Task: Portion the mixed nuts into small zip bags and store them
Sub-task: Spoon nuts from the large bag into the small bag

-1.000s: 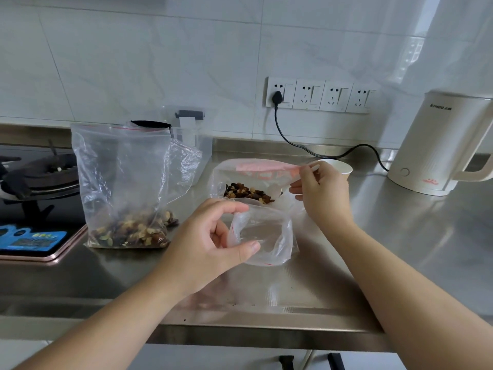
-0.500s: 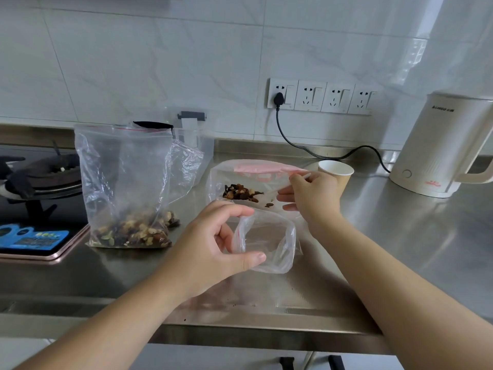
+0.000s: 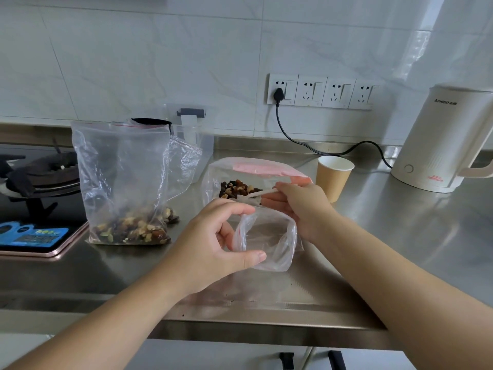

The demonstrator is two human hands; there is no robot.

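Bags: three; big bag (image 3: 125,180) at 9 o'clock and pink-zip bag (image 3: 240,177) hold nuts (image 3: 238,188).
Left hand (image 3: 213,244): holds small bag (image 3: 266,236) open.
Right hand (image 3: 301,206): pinches spoon (image 3: 262,194).
Cup (image 3: 333,177): one, 1 o'clock.

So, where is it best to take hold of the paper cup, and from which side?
Grip the paper cup round its side wall, just below the rim, coming from the right. It stands upright with its open mouth up, so fingers from above might crush the rim. The right hand and a bag lie to its left; the kettle stands apart.
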